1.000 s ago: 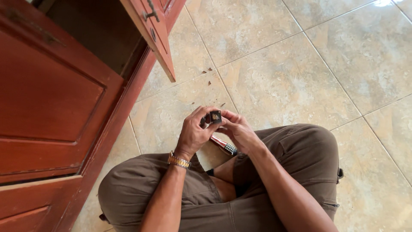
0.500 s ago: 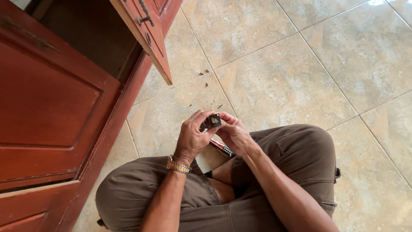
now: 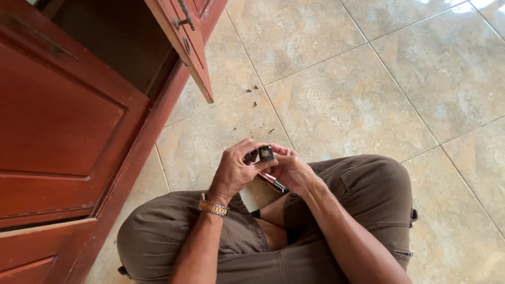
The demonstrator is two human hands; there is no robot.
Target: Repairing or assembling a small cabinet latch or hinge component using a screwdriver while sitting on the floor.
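I sit cross-legged on a tiled floor. My left hand (image 3: 235,168) and my right hand (image 3: 291,169) meet in front of my knees around a small dark metal part (image 3: 265,154) with a brassy middle. Both hands pinch it between fingertips and thumbs. A tool with a red and silver handle (image 3: 275,182) pokes out beneath my right hand; whether that hand grips it is hidden. A gold-coloured watch (image 3: 213,208) is on my left wrist.
A red-brown wooden cabinet (image 3: 63,121) stands at the left. Its small door (image 3: 184,39), with a metal handle, hangs open over the floor. Small dark chips (image 3: 253,97) lie on the beige tiles (image 3: 368,79) ahead of my hands.
Both hands stay on the small part and shift only slightly. The view has wobbled a little.
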